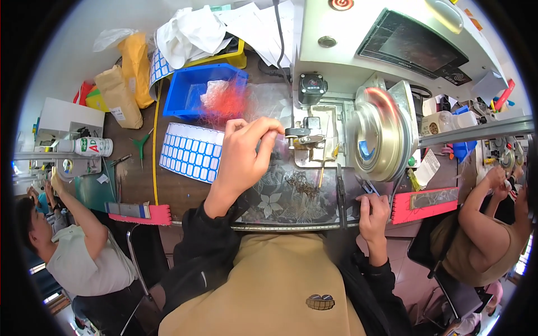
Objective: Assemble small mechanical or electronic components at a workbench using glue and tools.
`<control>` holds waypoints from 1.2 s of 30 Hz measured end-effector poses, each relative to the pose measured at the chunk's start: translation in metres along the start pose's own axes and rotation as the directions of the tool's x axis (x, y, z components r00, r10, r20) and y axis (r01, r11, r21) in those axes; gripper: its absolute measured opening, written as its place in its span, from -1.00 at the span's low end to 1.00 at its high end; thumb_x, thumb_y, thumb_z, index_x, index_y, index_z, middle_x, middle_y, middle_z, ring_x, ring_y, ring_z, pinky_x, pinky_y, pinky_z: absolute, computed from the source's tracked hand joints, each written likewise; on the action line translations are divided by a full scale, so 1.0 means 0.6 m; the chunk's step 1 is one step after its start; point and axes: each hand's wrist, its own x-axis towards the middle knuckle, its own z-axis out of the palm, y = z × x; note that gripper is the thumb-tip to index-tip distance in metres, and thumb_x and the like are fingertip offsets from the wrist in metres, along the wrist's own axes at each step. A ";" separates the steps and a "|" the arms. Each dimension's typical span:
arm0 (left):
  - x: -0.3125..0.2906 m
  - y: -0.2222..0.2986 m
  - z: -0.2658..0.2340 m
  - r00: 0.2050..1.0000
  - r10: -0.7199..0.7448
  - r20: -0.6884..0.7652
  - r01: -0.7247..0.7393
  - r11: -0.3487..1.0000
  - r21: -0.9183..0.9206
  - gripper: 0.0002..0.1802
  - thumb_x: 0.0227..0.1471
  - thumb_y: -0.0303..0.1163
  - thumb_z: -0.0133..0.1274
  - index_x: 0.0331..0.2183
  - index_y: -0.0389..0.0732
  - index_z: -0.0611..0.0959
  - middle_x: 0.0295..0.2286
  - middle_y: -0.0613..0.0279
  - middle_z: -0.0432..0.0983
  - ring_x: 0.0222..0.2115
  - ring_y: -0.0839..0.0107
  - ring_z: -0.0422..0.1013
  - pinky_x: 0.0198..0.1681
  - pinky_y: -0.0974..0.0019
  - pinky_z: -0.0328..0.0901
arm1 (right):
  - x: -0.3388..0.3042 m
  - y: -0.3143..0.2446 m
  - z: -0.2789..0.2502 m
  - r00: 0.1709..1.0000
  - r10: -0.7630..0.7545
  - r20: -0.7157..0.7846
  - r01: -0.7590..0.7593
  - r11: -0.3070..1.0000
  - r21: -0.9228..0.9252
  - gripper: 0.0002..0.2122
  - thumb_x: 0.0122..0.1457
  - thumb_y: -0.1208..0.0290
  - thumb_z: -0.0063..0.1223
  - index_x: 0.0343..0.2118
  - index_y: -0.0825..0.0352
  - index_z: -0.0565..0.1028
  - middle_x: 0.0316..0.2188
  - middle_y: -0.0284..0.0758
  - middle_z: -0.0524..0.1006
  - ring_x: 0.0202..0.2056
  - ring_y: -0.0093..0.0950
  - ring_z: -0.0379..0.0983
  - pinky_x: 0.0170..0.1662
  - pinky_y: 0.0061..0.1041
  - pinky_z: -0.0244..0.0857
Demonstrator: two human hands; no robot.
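With the left hand (244,151) pinched on something too fine to make out at the small clamp head (300,137) and the right hand (372,210) gripping small cutters (367,187), steadiness likely matters most.

Count on the bench: one blue bin (193,89), one sheet of blue labels (191,151), one metal spool (378,134). Two pink comb-like strips (147,214) (428,204); one white bottle (92,147). Two co-workers (84,252) (482,229) seated alongside

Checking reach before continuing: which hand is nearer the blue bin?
Left. The left hand is just right of and below the blue bin; the right hand rests far right at the table edge.
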 end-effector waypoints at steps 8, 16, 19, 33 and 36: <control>-0.025 -0.016 0.031 0.996 -0.086 0.035 0.091 0.980 -0.178 -0.90 0.19 -0.44 -0.02 -0.32 -0.08 0.59 -0.66 0.44 0.53 -0.62 0.45 0.44 -0.20 0.31 0.12 | 0.000 -0.001 0.006 0.999 -0.030 0.022 0.030 1.000 0.007 -0.88 0.17 0.49 0.02 -0.49 0.28 0.55 -0.55 -0.38 0.57 -0.57 -0.35 0.21 -0.31 -0.37 0.09; -0.034 -0.016 0.030 0.982 -0.114 0.151 0.151 0.952 -0.267 -0.82 0.19 -0.49 -0.03 -0.18 -0.29 0.59 -0.38 0.19 0.66 -0.28 0.18 0.57 0.32 -0.02 0.00 | -0.001 0.000 0.008 0.997 -0.071 0.042 0.073 0.996 -0.044 -0.87 0.16 0.49 0.04 -0.51 0.27 0.55 -0.61 -0.39 0.52 -0.62 -0.37 0.20 -0.33 -0.37 0.05; -0.041 -0.023 0.017 0.960 -0.158 0.232 0.205 0.959 -0.197 -0.77 0.18 -0.47 -0.01 -0.12 -0.28 0.58 -0.34 0.14 0.66 -0.19 0.12 0.54 0.33 -0.09 -0.03 | 0.000 -0.001 0.007 0.998 -0.058 0.016 0.058 0.998 0.014 -0.88 0.16 0.51 0.03 -0.51 0.28 0.54 -0.61 -0.38 0.51 -0.58 -0.37 0.25 -0.30 -0.38 0.07; 0.002 0.021 -0.003 0.985 0.084 0.150 -0.076 0.995 -0.058 -0.53 0.00 -0.29 0.23 -0.03 -0.15 0.57 -0.11 0.12 0.53 -0.01 0.11 0.41 0.29 -0.18 -0.03 | -0.001 0.043 0.015 0.956 -0.020 -0.292 0.008 0.999 -0.043 -0.91 0.13 0.52 0.07 -0.51 0.30 0.50 -0.56 -0.32 0.43 -0.45 -0.30 0.33 -0.21 -0.34 0.13; 0.003 0.017 0.000 0.985 0.101 0.141 -0.093 0.994 -0.062 -0.61 0.02 -0.34 0.21 -0.08 -0.19 0.58 -0.16 0.08 0.55 -0.05 0.06 0.43 0.24 -0.06 0.10 | 0.005 0.038 0.016 0.956 -0.006 -0.295 -0.005 0.999 -0.038 -0.91 0.12 0.52 0.09 -0.52 0.30 0.49 -0.57 -0.32 0.43 -0.45 -0.29 0.34 -0.25 -0.32 0.13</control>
